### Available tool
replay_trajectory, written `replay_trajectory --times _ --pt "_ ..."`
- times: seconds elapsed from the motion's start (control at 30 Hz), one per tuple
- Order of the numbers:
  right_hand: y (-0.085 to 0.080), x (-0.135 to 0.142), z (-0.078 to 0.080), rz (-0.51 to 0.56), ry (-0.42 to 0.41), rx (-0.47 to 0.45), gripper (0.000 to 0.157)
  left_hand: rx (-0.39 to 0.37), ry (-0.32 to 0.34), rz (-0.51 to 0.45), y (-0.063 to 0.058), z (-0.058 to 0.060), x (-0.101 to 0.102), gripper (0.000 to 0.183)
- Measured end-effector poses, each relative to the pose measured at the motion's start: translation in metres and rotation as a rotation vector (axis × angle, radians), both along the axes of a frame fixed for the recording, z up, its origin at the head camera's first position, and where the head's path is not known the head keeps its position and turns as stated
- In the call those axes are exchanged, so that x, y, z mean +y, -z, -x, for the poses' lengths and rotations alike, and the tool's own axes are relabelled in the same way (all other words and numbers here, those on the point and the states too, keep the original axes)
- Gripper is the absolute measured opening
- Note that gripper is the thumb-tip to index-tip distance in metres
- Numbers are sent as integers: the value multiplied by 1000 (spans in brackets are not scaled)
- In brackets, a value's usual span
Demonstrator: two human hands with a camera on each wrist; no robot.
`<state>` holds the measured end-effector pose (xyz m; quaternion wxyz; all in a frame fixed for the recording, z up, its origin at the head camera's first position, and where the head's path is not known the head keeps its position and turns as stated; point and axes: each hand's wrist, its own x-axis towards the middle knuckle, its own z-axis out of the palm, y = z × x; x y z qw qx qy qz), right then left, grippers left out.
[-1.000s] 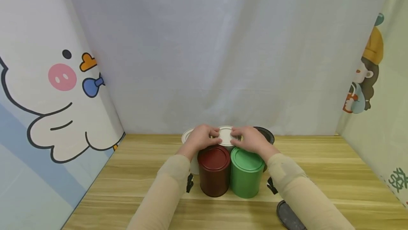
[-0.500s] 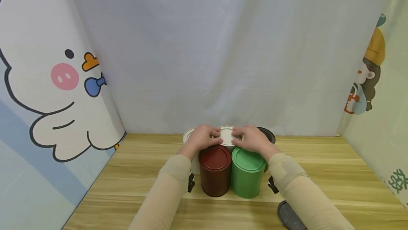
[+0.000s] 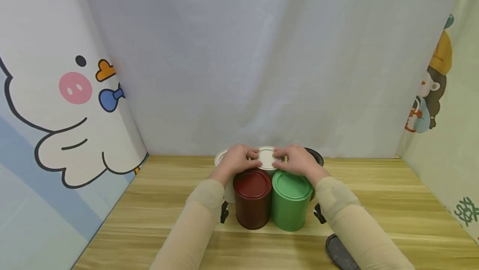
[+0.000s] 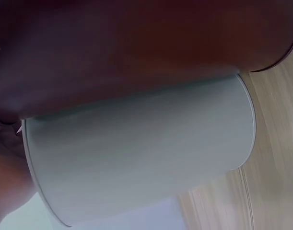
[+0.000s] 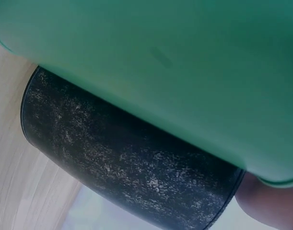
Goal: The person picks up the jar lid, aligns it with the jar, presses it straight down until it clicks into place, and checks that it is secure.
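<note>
Several lidded cans stand upright in a cluster on the table. My left hand (image 3: 237,158) has its fingers and thumb on the left rim of the middle back can's white lid (image 3: 267,158). Opposite it, my right hand (image 3: 296,160) grips that same lid's right rim with fingers and thumb. A dark red can (image 3: 253,199) and a green can (image 3: 291,201) stand side by side in front. Partly behind my left hand is a white can (image 4: 141,148); a scuffed black can (image 5: 132,153) is partly behind my right hand. The middle can's body is mostly hidden.
A dark, flat, rounded thing (image 3: 340,253) lies at the front right, partly under the right sleeve (image 3: 355,220). A grey-white curtain (image 3: 239,74) hangs behind the wooden table (image 3: 168,191). Printed cloth panels stand on the left (image 3: 41,108) and right (image 3: 445,145).
</note>
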<state>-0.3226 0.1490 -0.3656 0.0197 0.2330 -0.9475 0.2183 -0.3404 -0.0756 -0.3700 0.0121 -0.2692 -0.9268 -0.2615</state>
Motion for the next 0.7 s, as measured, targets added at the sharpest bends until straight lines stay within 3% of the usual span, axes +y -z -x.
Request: replay_trajectory --times 0.7 --pt "5 1 0 60 -22 14 40 20 7 -33 6 1 -2 32"
